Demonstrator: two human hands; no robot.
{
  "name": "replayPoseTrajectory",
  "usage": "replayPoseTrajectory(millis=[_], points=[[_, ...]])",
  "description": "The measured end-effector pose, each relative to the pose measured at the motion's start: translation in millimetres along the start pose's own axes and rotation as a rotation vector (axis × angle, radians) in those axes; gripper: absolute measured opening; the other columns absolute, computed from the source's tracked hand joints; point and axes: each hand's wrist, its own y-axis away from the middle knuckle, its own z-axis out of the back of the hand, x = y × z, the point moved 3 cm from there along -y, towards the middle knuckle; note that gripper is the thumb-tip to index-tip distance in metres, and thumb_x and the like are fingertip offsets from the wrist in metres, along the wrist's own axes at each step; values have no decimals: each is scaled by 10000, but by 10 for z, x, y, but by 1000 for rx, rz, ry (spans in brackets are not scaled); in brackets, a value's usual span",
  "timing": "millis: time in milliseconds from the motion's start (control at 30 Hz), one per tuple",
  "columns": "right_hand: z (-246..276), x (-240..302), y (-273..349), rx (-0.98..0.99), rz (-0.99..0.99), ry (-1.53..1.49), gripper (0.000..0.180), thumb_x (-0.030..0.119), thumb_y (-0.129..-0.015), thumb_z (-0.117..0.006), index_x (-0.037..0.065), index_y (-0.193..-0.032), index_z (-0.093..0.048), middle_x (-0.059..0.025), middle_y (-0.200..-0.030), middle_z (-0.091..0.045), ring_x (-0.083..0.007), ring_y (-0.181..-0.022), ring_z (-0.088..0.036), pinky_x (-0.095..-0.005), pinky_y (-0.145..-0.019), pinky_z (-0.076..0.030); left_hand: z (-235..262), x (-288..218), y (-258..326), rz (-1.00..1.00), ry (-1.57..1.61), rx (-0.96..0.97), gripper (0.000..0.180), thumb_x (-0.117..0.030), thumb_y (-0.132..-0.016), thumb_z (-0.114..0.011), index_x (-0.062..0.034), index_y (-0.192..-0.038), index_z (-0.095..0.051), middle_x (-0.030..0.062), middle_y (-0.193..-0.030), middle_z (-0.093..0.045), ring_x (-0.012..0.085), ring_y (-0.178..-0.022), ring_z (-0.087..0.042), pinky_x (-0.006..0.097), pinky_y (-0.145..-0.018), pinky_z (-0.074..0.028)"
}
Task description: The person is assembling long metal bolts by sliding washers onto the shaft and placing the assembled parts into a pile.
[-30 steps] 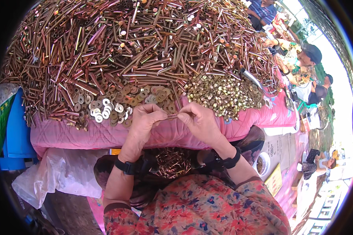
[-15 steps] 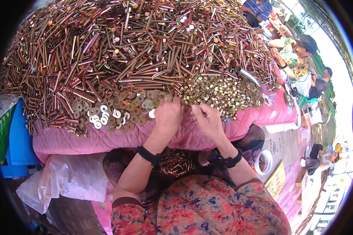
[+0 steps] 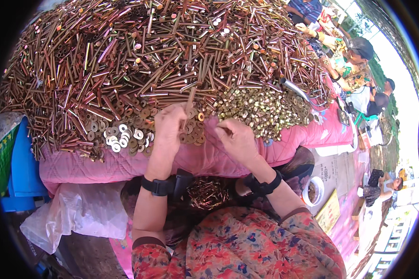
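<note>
My left hand [image 3: 168,128] is closed on a slim copper-coloured metal tube [image 3: 191,100], which points up and away over the flat washers [image 3: 139,135]. Those brassy and silvery washers lie in a loose band on the pink quilted cloth [image 3: 88,165]. To its right, my right hand [image 3: 239,142] has thumb and fingers pinched together; what they hold, if anything, is too small to make out. It sits just in front of a heap of small yellowish nuts [image 3: 258,111], apart from the left hand.
A large pile of metal tubes [image 3: 125,56] rises behind the washers and nuts. A curved metal pipe [image 3: 295,88] rests at the nuts' right side. More metal pieces [image 3: 207,193] lie between my knees. A white bucket [image 3: 314,191] stands lower right; other people [image 3: 358,56] sit at right.
My left hand has moved left and its tube now shows above the fingers. My right hand has drawn slightly left and toward me, away from the nuts. The hands are further apart.
</note>
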Motion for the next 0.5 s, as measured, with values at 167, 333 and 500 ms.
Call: replayPoseTrajectory(millis=[167,333,500], points=[[-316,273,-20,115,168,84,218,175,-784,-655,55,-958,-601,-132,-912,-545,-340,-754,-596,-415,-670,-495,330,-135,153,85,272,-98,407,-184,-771,-455,82,-1045,-595,-22,-650,-463,69,-550,-394,209,-490,-301],[-477,144,-45,72,61,78,152,141,-793,-632,34,-898,-601,-146,-898,-544,-333,-745,-596,-429,-660,-492,435,-84,281,168,232,-95,398,-218,-851,-457,80,-1080,-586,-38,-623,-422,61,-494,-360,209,-447,-278],[-415,122,-75,-24,65,77,89,97,-790,-629,29,-834,-593,-152,-807,-563,-331,-654,-586,-405,-602,-491,348,44,406,125,27,-43,313,-231,-879,-598,33,-1044,-633,-47,-609,-433,29,-434,-313,197,-399,-221]])
